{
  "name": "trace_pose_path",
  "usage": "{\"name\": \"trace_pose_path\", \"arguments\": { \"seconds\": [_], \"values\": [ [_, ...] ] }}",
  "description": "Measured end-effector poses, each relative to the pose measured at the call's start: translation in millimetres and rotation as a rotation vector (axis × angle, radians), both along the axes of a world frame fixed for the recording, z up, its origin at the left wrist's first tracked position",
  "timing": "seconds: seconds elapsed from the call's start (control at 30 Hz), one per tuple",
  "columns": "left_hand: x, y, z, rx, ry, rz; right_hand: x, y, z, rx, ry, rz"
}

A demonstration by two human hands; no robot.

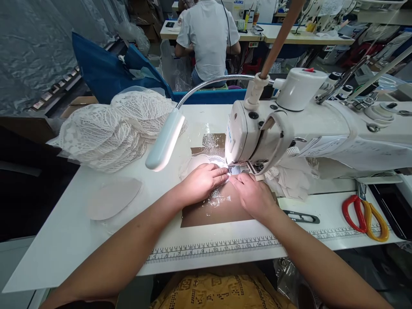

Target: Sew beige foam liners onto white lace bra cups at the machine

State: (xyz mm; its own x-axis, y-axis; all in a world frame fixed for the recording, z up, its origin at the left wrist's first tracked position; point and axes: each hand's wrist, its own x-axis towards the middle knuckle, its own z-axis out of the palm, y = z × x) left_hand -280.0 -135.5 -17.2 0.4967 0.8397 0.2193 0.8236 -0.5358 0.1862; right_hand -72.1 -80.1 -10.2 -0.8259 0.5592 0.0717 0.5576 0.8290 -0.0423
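Observation:
Under the needle area of a white sewing machine (244, 133) lies a pale, scallop-edged fabric piece (197, 162), mostly covered by my hands. My left hand (206, 182) rests on it with the fingers stretched out flat, their tips close to the presser foot (234, 170). Just right of the foot, my right hand (255, 195) has its fingers bent together at the fabric's near edge; the pinch itself is partly hidden. Both hands are over a brown, shiny taped sheet (212, 214) on the table. Behind the right hand, bunched pale fabric (289, 178) lies beside the machine.
Lacy white pieces (109, 124) are heaped at back left, near flat pale cut pieces (114, 198). A bendable lamp (165, 139) overhangs the table. Red-and-yellow-handled scissors (365, 214) and a dark thread snipper (301, 216) lie right. A person (207, 38) sits beyond.

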Motion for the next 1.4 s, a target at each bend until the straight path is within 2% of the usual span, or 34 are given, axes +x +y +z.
{"name": "trace_pose_path", "arguments": {
  "seconds": [0.33,0.57,0.83,1.07,1.23,1.4],
  "values": [
    [-6,12,-1.0,-0.018,0.063,0.081,5,4,-14.6,-0.024,0.162,-0.027],
    [-5,13,1.1,-0.024,0.081,0.112,5,3,-10.7,-0.094,0.127,-0.071],
    [2,0,6.7,0.011,0.157,0.176,6,5,-8.6,-0.167,0.232,-0.063],
    [18,-11,6.6,0.04,0.078,0.189,8,6,-7.4,-0.15,0.227,-0.061],
    [19,-13,9.1,0.05,-0.004,0.151,9,5,-5.2,-0.178,0.254,-0.037],
    [16,-16,13.4,-0.02,-0.073,0.062,10,4,-2.7,-0.211,0.25,-0.025]
  ]
}}
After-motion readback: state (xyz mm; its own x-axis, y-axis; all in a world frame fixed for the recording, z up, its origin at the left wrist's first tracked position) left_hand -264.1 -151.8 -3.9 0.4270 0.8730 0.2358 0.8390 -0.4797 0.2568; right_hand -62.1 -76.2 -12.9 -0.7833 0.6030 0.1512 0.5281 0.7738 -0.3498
